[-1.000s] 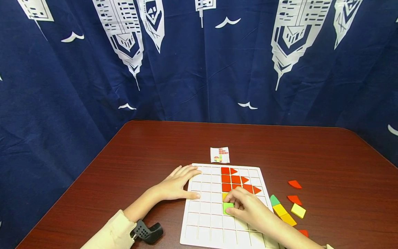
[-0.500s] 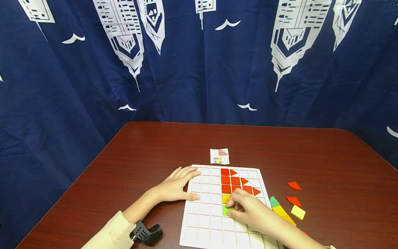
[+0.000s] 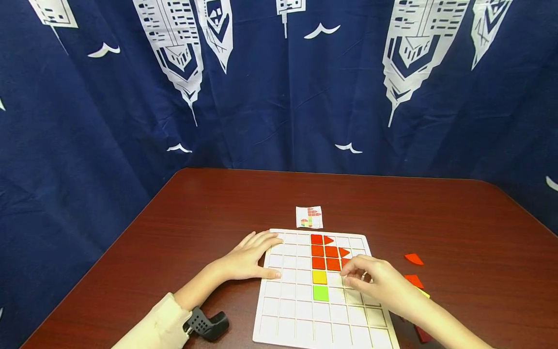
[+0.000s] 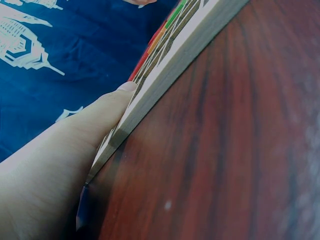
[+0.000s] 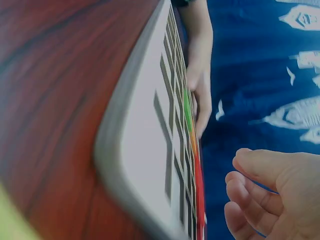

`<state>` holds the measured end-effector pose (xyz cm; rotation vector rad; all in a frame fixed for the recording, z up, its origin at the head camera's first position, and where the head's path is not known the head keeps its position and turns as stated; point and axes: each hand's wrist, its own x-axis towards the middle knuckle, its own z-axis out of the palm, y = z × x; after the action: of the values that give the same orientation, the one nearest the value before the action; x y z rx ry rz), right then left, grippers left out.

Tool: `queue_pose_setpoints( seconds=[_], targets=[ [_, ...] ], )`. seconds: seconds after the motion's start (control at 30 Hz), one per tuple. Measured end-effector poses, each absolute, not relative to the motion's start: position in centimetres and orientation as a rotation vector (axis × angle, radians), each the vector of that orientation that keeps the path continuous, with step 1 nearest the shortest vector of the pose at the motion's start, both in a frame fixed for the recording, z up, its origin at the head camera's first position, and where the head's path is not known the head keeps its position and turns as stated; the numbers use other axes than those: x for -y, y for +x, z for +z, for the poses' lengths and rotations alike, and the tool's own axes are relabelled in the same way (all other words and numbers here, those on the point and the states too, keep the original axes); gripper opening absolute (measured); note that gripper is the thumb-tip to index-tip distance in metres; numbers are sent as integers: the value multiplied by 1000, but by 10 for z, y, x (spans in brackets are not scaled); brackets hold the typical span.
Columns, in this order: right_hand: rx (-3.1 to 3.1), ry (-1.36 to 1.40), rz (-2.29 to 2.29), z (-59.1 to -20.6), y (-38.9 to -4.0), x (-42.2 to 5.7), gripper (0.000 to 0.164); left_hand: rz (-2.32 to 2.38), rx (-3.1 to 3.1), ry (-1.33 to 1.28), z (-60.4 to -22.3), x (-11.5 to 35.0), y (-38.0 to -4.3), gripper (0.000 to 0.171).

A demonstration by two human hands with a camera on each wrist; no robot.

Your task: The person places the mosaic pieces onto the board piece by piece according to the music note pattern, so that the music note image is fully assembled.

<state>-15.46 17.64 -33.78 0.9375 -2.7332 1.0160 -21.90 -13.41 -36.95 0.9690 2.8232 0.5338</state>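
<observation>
A white gridded board (image 3: 287,310) lies on the table. My left hand (image 3: 247,258) rests spread on its left edge; the left wrist view shows the thumb along the board's wooden side (image 4: 165,82). On the grid, a green square tile (image 3: 320,293) sits below a yellow square tile (image 3: 319,277), with rows of red tiles (image 3: 317,251) above them. Over the board's right part hovers my right hand (image 3: 377,278), fingers loosely bent and holding nothing. It covers the end of the lowest red row. In the right wrist view its bare fingertips (image 5: 242,156) stand off the board.
A small printed picture card (image 3: 309,217) lies behind the board. To the right, loose red pieces (image 3: 413,259) lie on the brown table (image 3: 235,203), with a yellow piece (image 3: 425,293) partly hidden by my right arm. A blue patterned cloth (image 3: 261,97) hangs behind.
My right hand has left the green tile and moved right and slightly up, uncovering the green and yellow tiles. It now covers several loose pieces beside the board. The left hand stays put.
</observation>
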Motion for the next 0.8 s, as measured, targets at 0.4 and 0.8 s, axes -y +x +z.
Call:
queue_pose_setpoints(
  seconds=[0.4,0.8],
  targets=[
    [2731,628,790,-353,-147,-238,13,551,-2820,975,-368,133,-220,75],
    [2995,554,648,-364,-134,-264,24,549,-2821,974,-370,134,-219,74]
  ],
)
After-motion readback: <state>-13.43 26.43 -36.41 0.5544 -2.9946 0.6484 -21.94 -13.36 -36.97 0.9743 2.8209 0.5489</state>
